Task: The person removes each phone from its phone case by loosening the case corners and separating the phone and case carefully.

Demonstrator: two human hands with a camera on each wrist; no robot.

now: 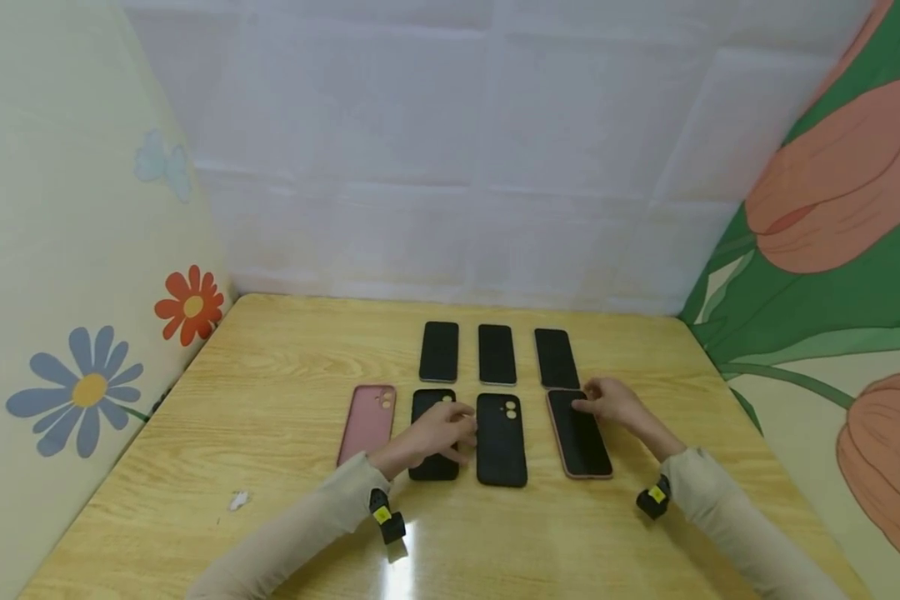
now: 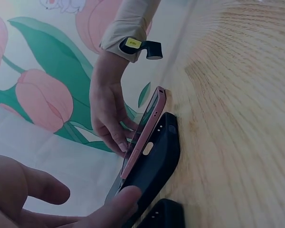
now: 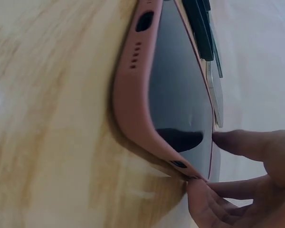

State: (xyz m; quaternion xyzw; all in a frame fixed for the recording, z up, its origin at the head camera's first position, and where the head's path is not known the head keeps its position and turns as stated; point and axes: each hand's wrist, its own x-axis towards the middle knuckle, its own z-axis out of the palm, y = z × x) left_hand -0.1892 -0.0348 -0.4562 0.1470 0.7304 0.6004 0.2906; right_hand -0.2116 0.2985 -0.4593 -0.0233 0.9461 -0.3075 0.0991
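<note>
My right hand (image 1: 617, 402) pinches the upper right corner of a phone (image 1: 582, 442) in a pink case, which lies screen up on the table. In the right wrist view the thumb is at the screen's edge and the fingertips (image 3: 197, 192) meet the case's side. My left hand (image 1: 441, 429) hovers with loosely bent fingers over a black phone case (image 1: 433, 472), partly hiding it. Its fingertips reach toward a second black phone case (image 1: 501, 446), whose inside faces up. In the left wrist view, thumb and fingers are apart with nothing between them.
An empty pink phone case (image 1: 367, 423) lies left of the black ones. Behind, three bare phones, a left one (image 1: 439, 352), a middle one (image 1: 497, 354) and a right one (image 1: 557, 358), form a row. A small white scrap (image 1: 238, 500) is on the wooden table (image 1: 285, 358).
</note>
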